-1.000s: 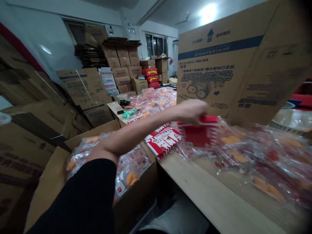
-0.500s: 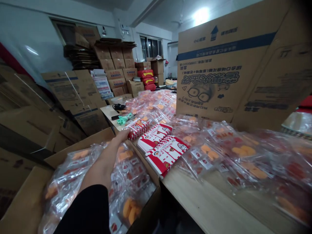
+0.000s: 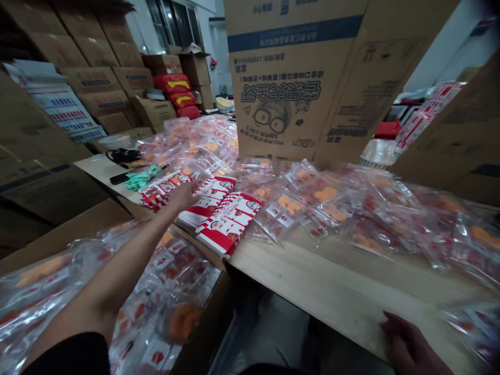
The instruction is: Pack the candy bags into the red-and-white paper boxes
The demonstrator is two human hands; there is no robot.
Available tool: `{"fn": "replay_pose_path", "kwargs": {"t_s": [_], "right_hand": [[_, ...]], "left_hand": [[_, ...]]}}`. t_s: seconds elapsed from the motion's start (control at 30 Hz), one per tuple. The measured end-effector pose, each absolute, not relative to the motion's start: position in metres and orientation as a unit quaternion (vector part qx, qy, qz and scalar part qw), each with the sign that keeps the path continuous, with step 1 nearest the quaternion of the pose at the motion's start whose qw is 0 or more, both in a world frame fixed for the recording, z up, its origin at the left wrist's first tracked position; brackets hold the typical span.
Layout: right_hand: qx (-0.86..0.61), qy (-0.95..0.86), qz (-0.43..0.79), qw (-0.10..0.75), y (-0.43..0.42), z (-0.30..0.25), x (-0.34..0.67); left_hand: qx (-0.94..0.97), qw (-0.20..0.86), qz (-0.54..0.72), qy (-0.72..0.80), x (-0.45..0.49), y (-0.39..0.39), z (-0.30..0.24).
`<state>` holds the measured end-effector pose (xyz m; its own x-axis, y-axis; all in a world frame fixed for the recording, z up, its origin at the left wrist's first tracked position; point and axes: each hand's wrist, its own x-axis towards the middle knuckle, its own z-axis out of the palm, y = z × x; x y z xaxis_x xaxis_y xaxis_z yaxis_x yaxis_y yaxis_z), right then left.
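My left hand [image 3: 183, 198] reaches across the carton to the red-and-white printed flat cards, between the left stack [image 3: 166, 187] and the middle stack [image 3: 214, 195]. Its fingers are blurred, so their grip on a card cannot be told. Closer to the table's front edge lies a third stack of the same cards [image 3: 230, 221]. My right hand [image 3: 408, 344] is low at the right, over the bare front of the table [image 3: 312, 276], its fingers loosely apart and nothing visible in them. Beneath my left forearm, an open carton [image 3: 209, 325] holds clear bags with orange pieces [image 3: 183, 320].
Clear bags of orange and red pieces [image 3: 324, 195] spread along the table. A tall cardboard box [image 3: 281, 67] stands behind them. Green gloves [image 3: 142, 177] and a black item [image 3: 122, 156] lie at the table's left end. Stacked cartons [image 3: 94, 78] line the back.
The view has turned right and moved nearer the table. My left hand has shifted from the left stack's near end toward the middle stack. My right hand has come into view.
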<state>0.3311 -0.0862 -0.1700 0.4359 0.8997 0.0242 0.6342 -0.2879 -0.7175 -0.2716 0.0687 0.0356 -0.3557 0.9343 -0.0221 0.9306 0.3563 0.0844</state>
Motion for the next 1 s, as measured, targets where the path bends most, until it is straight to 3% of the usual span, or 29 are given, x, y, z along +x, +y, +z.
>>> {"fn": "replay_pose_path", "kwargs": {"t_s": [0.17, 0.33, 0.6, 0.73, 0.87, 1.0], "right_hand": [[-0.762, -0.515, 0.195, 0.341, -0.089, -0.170, 0.332], [-0.740, -0.530, 0.217, 0.352, -0.094, -0.184, 0.345], [-0.711, -0.550, 0.224, 0.377, -0.094, -0.192, 0.351], [-0.693, -0.565, 0.232, 0.383, -0.092, -0.188, 0.350], [-0.610, -0.622, 0.191, 0.453, -0.082, -0.131, 0.323], [-0.507, -0.681, 0.098, 0.519, -0.061, -0.029, 0.290]], "left_hand": [[0.603, 0.148, -0.049, 0.782, -0.176, 0.091, -0.013], [0.566, 0.132, -0.068, 0.811, -0.144, 0.091, -0.024], [0.638, 0.181, -0.055, 0.746, -0.148, 0.073, 0.026], [0.641, 0.079, -0.037, 0.763, -0.142, 0.063, 0.077], [0.665, -0.029, 0.069, 0.743, -0.108, 0.050, 0.126], [0.750, 0.077, 0.240, 0.612, -0.036, 0.049, 0.131]]}}
